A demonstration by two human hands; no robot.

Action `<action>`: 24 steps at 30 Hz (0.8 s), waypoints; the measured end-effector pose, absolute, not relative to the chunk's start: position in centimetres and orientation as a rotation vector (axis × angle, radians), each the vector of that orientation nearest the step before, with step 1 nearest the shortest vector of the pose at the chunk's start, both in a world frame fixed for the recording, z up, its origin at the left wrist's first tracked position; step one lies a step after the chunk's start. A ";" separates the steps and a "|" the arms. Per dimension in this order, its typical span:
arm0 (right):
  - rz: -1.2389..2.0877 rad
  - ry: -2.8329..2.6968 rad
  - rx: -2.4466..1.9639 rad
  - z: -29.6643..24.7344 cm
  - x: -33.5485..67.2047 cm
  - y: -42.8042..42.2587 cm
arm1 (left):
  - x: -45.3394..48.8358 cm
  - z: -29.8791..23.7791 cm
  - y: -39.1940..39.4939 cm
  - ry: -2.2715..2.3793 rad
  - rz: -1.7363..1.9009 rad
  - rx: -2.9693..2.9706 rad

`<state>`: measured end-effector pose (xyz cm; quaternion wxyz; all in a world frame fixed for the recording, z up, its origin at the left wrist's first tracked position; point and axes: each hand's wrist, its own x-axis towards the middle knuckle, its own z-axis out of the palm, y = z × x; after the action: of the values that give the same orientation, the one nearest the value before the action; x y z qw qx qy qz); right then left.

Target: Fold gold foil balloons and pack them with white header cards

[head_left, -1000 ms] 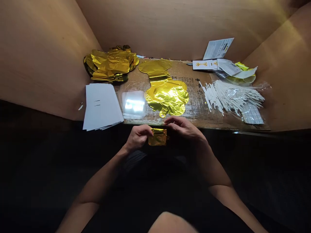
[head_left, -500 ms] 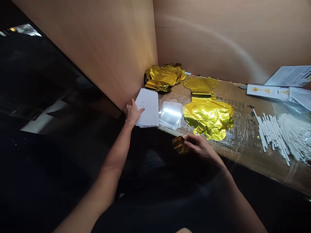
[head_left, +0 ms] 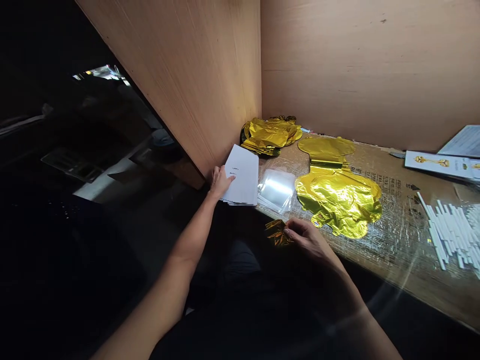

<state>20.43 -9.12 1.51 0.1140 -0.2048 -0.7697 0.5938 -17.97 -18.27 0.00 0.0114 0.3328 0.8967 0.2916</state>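
Note:
My left hand [head_left: 221, 182] is at the left edge of a stack of white paper sheets [head_left: 243, 181], with the thumb across the top sheet and the fingers curled at its side. The top sheet bears small dark print. In a pinch, my right hand [head_left: 303, 234] holds a small folded gold foil balloon [head_left: 277, 233] just off the table's front edge. Between the hands lies a pile of clear plastic bags [head_left: 276, 189]. Flat gold foil balloons [head_left: 339, 202] are spread on the right, and a heap of folded gold foil [head_left: 270, 134] sits behind the paper.
White plastic sticks [head_left: 450, 232] lie at the right. Behind them are printed cards [head_left: 435, 160] with a gold trophy picture. Wooden panels [head_left: 356, 65] enclose the back and left. Brown cardboard [head_left: 393, 245] under clear film covers the table.
The view has swung left, so everything on the table appears shifted to the right and slightly lower. Both hands keep much the same hold.

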 end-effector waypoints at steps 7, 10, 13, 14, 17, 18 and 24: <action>2.032 -1.817 -0.616 1.7 20.2 -9.6 | -15.9 1.7 -19.4 2.560 1.334 0.917; 1.954 -1.613 -0.547 2.7 18.5 -9.8 | -9.9 2.2 -19.1 1.998 1.761 0.890; 1.630 -1.670 -0.684 3.4 17.0 -9.6 | -2.8 2.6 -18.9 1.477 1.899 0.794; 1.539 -1.712 -0.754 3.6 17.0 -9.5 | -1.0 2.7 -18.8 1.375 1.842 0.756; 1.357 -1.874 -0.889 4.0 18.7 -9.2 | 1.3 2.4 -18.5 1.164 1.564 0.651; 1.314 -1.943 -0.903 4.2 19.7 -9.2 | 1.2 2.0 -18.1 1.124 1.467 0.623; 1.269 -2.141 -1.022 5.7 25.4 -8.4 | -0.5 -1.5 -16.0 1.011 1.244 0.610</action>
<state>25.42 -8.37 5.65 0.2238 -0.3703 -0.7756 0.4597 -0.49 -16.02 -1.53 0.6542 0.2690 0.4460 0.5484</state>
